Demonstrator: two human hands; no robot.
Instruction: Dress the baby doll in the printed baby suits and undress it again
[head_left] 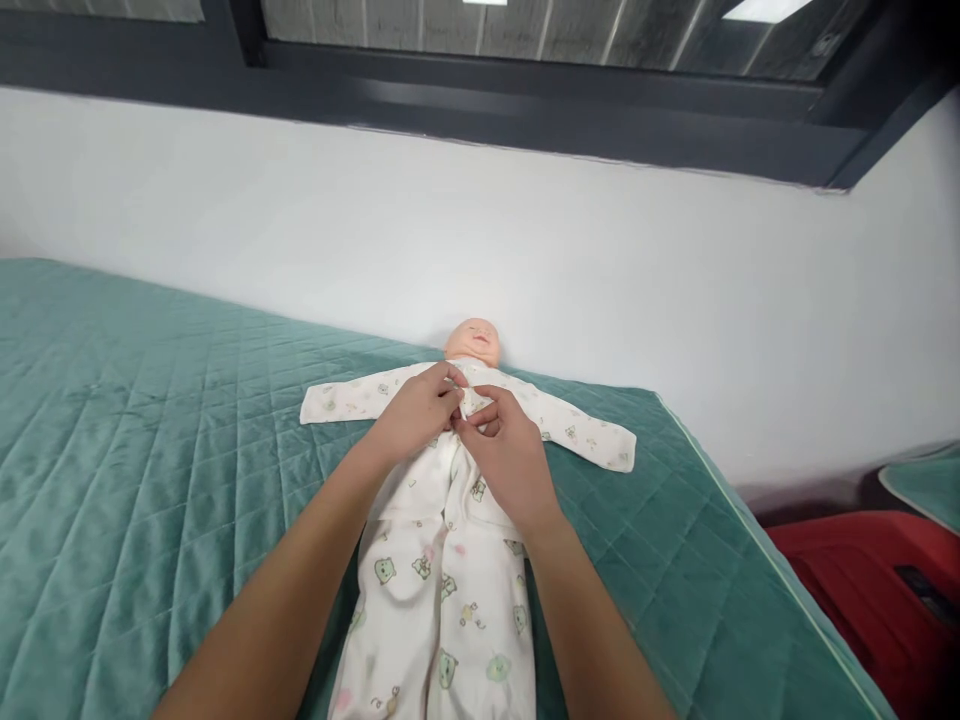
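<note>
A baby doll (480, 342) lies on its back with its head by the wall. It is dressed in a white baby top (574, 424) with small printed bears, its sleeves spread out to both sides. White printed baby pants (480, 610) cover the legs. At the chest, my left hand (426, 402) pinches the front opening of the top. Opposite it, my right hand (504, 435) grips the other edge, with the fingertips of both hands close together. The fastening between my fingers is too small and covered to make out.
A green quilted bedspread (150, 450) lies under the doll and ends in a piped edge at the right. Beyond that edge stands a red object (862, 575), perhaps a case. The white wall (375, 220) and a dark window frame (465, 95) rise behind.
</note>
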